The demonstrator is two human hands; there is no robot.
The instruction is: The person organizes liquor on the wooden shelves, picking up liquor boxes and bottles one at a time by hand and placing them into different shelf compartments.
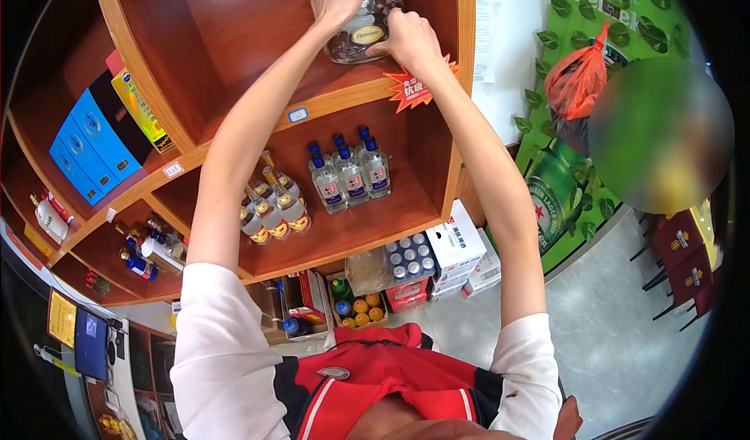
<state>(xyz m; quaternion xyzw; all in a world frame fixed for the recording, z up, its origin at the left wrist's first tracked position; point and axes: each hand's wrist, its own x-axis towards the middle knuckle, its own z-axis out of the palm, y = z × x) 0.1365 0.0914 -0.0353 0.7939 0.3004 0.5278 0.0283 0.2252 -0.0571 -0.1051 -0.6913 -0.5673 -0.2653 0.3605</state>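
A round, dark glass Hennessy bottle (355, 48) stands on the upper wooden shelf, its oval label facing me. My left hand (340, 3) is closed around its neck at the top. On the bottle's right side rests my right hand (412, 38), thumb against the glass near the label and the other fingers partly hidden behind. A dark package (393, 0) sits just behind the bottle. Below my right wrist, a red starburst sign (416, 87) is fixed to the shelf edge.
On the shelf below stand clear bottles with blue caps (348, 176) and yellow-labelled bottles (280, 206). Blue boxes (98, 139) fill a left compartment. Canned packs (409, 257) and cartons (455, 241) are on the floor. A red bag (576, 82) hangs at right.
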